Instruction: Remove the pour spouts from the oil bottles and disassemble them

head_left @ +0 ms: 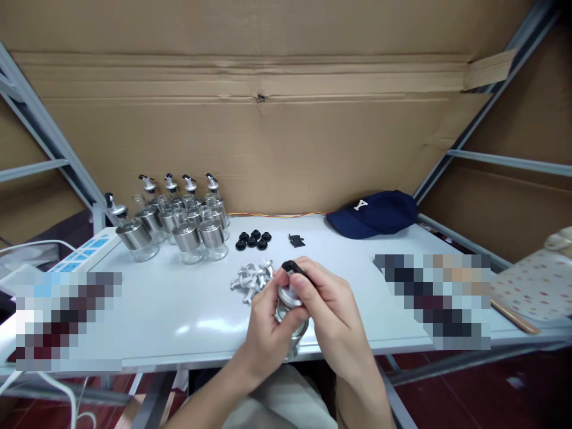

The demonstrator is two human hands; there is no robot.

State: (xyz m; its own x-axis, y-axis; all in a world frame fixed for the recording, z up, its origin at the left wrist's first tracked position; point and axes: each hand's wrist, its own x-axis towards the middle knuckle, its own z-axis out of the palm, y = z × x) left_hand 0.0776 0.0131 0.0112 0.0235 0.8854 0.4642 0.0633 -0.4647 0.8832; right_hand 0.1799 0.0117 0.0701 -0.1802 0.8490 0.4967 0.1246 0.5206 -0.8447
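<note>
Near the front edge of the table, a glass oil bottle (298,342) stands under both hands, partly hidden by them. At its top is a silver pour spout (290,297) with a black flap lid (292,267). My left hand (270,325) is closed around the spout's left side. My right hand (333,313) grips from the right, its thumb and fingers at the black flap. Just beyond my left hand lies a pile of loose silver spout parts (251,280). Farther back are several black stoppers (253,240) and a small cluster of black flap pieces (296,240).
Several steel-banded glass bottles (186,238) stand at the back left, some with spouts fitted. A white power strip (87,253) lies along the left edge. At the back right rests a navy cap (379,214). Two blurred-out patches cover the table's sides; cardboard walls it in behind.
</note>
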